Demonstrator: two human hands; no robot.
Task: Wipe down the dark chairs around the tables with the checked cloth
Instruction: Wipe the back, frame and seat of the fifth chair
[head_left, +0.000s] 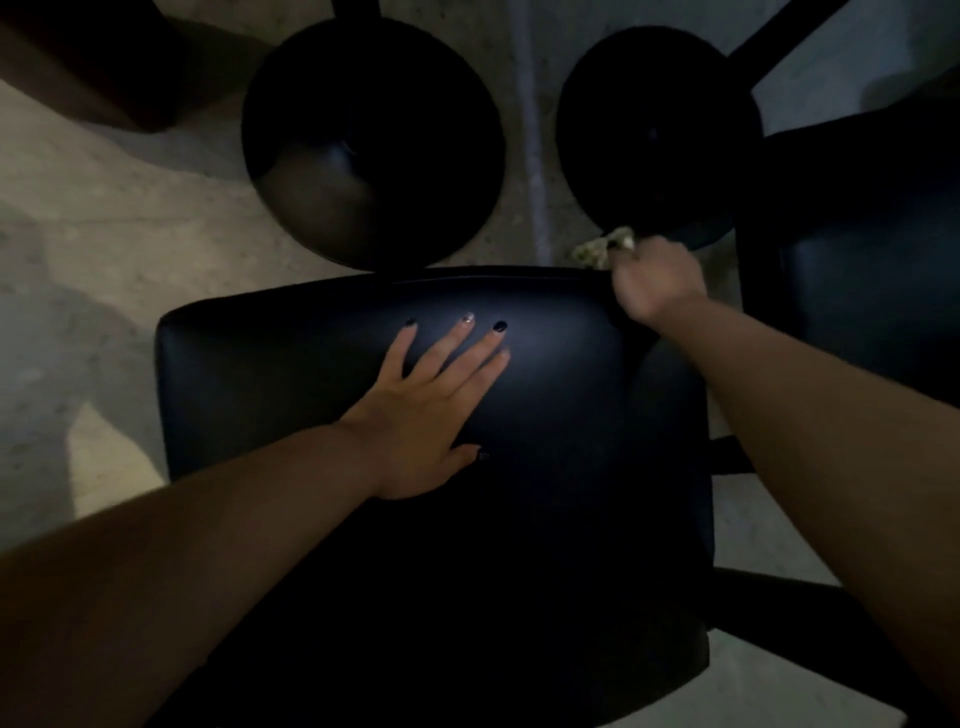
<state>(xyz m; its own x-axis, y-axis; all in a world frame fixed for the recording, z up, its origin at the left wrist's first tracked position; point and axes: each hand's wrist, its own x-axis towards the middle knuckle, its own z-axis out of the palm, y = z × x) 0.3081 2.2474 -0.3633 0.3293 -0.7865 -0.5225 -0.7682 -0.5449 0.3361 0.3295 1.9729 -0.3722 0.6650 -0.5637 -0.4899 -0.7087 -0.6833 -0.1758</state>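
Note:
A dark padded chair (545, 415) fills the middle of the head view, seen from above. My left hand (431, 405) lies flat on its seat with the fingers spread and straight. At the seat's far right corner my right hand (657, 283) grips the bunched checked cloth (605, 249). Only a pale crumpled bit of the cloth shows past my knuckles; the rest is hidden in my fist. The scene is dim.
Two round black table bases (374, 140) (660, 135) stand on the pale stone floor (104, 270) just beyond the chair. A second dark chair (857, 249) is close on the right. A dark block (88, 62) sits at the top left.

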